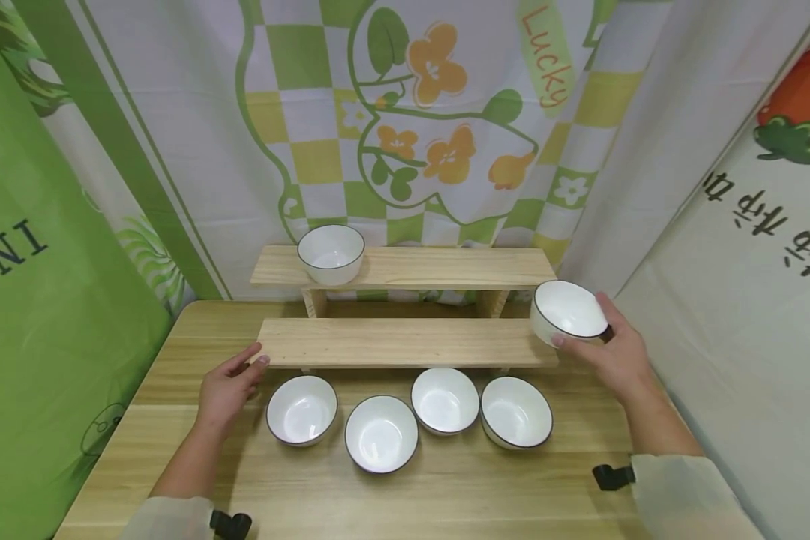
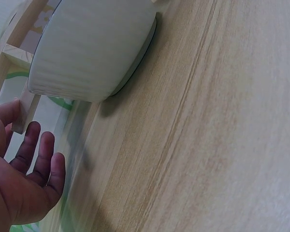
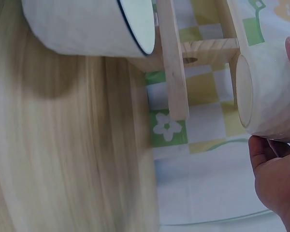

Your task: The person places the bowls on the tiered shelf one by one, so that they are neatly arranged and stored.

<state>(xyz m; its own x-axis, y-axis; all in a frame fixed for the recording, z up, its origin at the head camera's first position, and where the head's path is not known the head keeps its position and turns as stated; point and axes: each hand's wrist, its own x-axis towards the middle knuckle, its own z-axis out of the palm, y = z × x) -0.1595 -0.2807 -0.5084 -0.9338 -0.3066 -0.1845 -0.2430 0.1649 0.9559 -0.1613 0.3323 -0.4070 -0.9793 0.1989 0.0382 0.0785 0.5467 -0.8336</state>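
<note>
While the left hand pinches a shelf, the right grips a bowl (dark-rimmed).

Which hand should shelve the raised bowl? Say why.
Likely the right hand: it holds that bowl near the right end of the lower shelf; the left hand touches its left end.

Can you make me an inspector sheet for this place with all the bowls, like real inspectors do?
Surface: wooden table, grain showing.
Job's things: four bowls on the table; one bowl on the upper shelf, toward its left end; a held bowl near the right end of the lower shelf.
Clutter: nothing seen.
Grips: left grip pinches the lower shelf's left end; right grip holds the held bowl.
Cables: nothing seen.
Surroundings: printed cloth behind and at both sides.
</note>
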